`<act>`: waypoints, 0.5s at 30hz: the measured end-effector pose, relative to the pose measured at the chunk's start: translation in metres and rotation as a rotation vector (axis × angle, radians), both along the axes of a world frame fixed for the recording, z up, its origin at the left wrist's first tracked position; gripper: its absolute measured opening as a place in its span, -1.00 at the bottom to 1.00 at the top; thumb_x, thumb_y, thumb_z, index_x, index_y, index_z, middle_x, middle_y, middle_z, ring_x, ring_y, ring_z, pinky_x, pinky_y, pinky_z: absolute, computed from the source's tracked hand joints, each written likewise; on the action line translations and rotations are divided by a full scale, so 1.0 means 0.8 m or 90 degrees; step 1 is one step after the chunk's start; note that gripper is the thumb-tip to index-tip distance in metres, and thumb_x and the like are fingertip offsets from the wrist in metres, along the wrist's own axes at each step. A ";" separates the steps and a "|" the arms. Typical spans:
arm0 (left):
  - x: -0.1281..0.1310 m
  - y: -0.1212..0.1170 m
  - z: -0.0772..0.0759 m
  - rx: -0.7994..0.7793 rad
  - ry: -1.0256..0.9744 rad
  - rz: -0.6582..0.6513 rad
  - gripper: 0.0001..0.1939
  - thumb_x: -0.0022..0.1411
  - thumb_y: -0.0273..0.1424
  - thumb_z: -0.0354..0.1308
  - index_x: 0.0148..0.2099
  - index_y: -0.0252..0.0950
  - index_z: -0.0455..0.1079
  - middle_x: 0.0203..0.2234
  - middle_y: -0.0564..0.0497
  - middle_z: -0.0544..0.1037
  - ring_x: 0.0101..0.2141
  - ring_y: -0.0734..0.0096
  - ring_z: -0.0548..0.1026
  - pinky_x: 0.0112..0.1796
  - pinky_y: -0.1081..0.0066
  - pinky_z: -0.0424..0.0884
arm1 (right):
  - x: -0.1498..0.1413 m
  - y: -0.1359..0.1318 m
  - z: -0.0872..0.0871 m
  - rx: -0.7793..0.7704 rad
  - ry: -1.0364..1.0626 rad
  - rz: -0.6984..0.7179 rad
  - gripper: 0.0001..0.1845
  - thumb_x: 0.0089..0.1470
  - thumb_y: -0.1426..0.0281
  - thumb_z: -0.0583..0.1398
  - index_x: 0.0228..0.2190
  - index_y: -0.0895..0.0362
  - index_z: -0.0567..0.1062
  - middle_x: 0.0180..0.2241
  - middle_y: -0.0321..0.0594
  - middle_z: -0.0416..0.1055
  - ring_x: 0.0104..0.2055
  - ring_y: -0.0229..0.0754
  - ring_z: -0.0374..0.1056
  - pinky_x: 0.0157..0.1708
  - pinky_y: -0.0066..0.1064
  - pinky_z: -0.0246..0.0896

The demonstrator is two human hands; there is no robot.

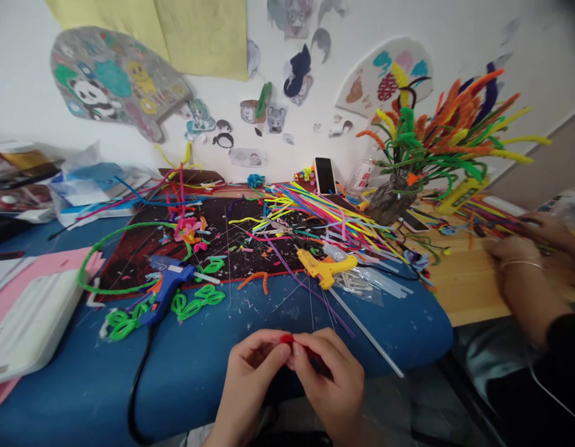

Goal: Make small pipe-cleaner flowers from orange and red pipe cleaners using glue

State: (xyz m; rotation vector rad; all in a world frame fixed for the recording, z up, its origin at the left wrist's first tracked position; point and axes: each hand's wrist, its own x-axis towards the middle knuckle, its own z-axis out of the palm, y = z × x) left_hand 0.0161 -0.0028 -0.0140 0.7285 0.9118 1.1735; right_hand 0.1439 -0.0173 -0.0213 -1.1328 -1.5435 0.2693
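My left hand (257, 366) and my right hand (328, 369) meet at the front edge of the blue table, and both pinch a small red piece (286, 339) between thumbs and fingertips. It looks like a bit of curled pipe cleaner, mostly covered by the fingers. Beyond the hands lies a yellow glue gun (331, 271) with a long clear glue stick (366, 335) sticking out of its back. To the left rests a blue glue gun (169, 285) among green looped pipe cleaners (199, 303). A bent orange pipe cleaner (254, 279) lies between the two guns.
Loose pipe cleaners (315, 208) are heaped on a dark, scrap-strewn mat (217, 248). A pipe cleaner bouquet (436, 136) stands at the back right. A white keyboard-like object (36, 323) sits left. At right, a co-worker's hands (518, 254) work over a wooden table (469, 292).
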 end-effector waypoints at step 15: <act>-0.014 0.008 0.012 0.061 0.099 -0.108 -0.75 0.10 -0.24 0.31 -0.41 -0.34 0.47 -0.64 0.05 0.54 -0.58 0.49 0.46 -0.46 0.52 0.39 | 0.050 0.045 0.063 0.075 -0.375 0.135 -0.88 0.19 0.48 0.18 -0.27 0.11 0.55 -0.40 -0.23 0.44 -0.36 -0.21 0.26 -0.33 -0.33 0.14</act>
